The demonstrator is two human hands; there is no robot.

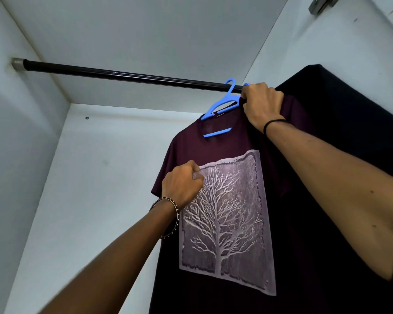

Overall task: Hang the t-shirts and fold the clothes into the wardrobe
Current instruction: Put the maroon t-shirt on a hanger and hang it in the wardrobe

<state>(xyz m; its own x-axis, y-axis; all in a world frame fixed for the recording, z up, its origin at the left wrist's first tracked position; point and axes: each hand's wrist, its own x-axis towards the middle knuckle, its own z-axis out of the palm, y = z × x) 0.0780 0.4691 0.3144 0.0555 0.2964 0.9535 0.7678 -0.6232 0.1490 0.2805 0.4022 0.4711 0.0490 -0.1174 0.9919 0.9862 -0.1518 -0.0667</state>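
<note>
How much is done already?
Done: a dark garment hangs behind, and the tee's hanger looks hooked on the rod. In hand: right hand grips the hanger, left hand pinches the tee, seemingly straightening it. Left: letting go; no folding shows here.

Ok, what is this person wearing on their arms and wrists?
No sleeves over the forearms. At the left hand, a thin metal bangle studded with small beads rings the wrist; at the right hand, a slim black band.
</note>
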